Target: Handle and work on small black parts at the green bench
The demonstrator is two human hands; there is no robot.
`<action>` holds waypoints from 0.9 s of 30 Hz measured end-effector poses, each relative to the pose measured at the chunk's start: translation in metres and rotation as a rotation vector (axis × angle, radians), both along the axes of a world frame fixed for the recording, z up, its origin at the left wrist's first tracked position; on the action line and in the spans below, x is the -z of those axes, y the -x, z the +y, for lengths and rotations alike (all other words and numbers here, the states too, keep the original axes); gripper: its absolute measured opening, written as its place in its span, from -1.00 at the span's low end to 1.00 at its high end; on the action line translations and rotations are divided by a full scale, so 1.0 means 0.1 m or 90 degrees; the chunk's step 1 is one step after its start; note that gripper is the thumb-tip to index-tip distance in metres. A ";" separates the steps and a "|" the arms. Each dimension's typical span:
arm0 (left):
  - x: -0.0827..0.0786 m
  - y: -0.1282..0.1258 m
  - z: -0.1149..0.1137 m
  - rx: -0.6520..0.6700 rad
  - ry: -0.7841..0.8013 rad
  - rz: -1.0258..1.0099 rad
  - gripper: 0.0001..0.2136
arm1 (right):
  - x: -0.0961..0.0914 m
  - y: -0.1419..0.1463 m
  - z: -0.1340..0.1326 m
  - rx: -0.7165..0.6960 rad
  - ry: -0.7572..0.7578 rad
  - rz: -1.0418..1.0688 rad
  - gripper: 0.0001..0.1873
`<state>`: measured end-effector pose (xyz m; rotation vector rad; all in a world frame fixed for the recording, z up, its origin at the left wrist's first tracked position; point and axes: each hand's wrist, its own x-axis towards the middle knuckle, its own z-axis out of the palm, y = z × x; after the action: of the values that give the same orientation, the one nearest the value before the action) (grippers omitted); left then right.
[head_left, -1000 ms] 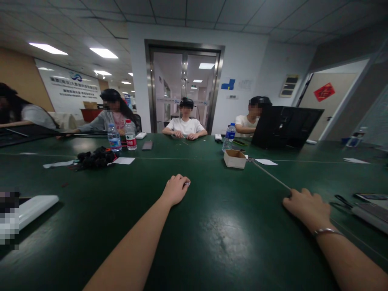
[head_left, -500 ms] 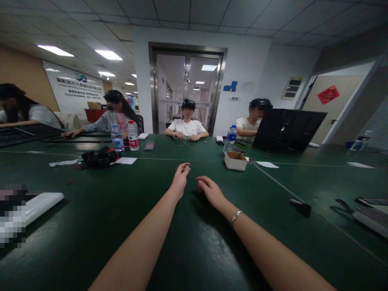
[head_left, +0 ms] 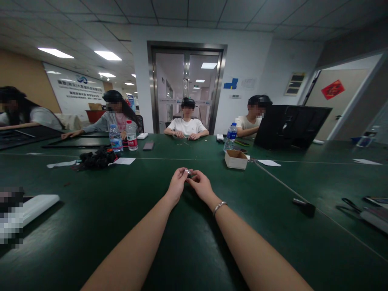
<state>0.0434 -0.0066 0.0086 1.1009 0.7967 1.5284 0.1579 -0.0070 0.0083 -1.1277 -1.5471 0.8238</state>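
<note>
Both my hands meet in front of me over the green table (head_left: pixel 127 218). Between their fingertips is a small shiny, silvery and dark object (head_left: pixel 188 173), too small to name. My left hand (head_left: pixel 176 186) is closed, its thumb and fingers pinching the object from the left. My right hand (head_left: pixel 202 186) is closed too, its fingertips touching the object from the right. A metal bracelet (head_left: pixel 219 207) circles my right wrist. The fingers hide part of the object.
An open cardboard box (head_left: pixel 236 161) lies ahead to the right, beside a water bottle (head_left: pixel 230 137). A black tangled bundle (head_left: pixel 98 158) and two bottles stand left. A brush-like black tool (head_left: pixel 304 207) lies right. Several people sit around the table; a large black panel (head_left: pixel 291 127) leans at right.
My right hand has moved left and up to meet my left hand, and its fingers now touch the small shiny object. My left hand has shifted slightly.
</note>
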 end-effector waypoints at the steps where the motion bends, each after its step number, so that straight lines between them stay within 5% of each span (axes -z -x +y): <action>1: 0.01 0.01 0.00 -0.007 -0.002 0.011 -0.82 | -0.01 -0.02 0.00 0.008 -0.018 -0.014 -0.76; 16: 0.02 0.13 0.04 -0.072 0.061 0.116 -0.77 | -0.02 -0.03 -0.01 0.048 -0.075 -0.065 -0.77; 27: -0.02 0.19 0.00 -0.004 0.021 0.129 -0.81 | -0.03 -0.06 0.01 0.013 0.012 0.019 -0.68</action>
<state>0.0241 -0.0069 0.0107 1.2440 0.9598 1.4179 0.1634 -0.0064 0.0114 -1.1382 -1.5030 0.8403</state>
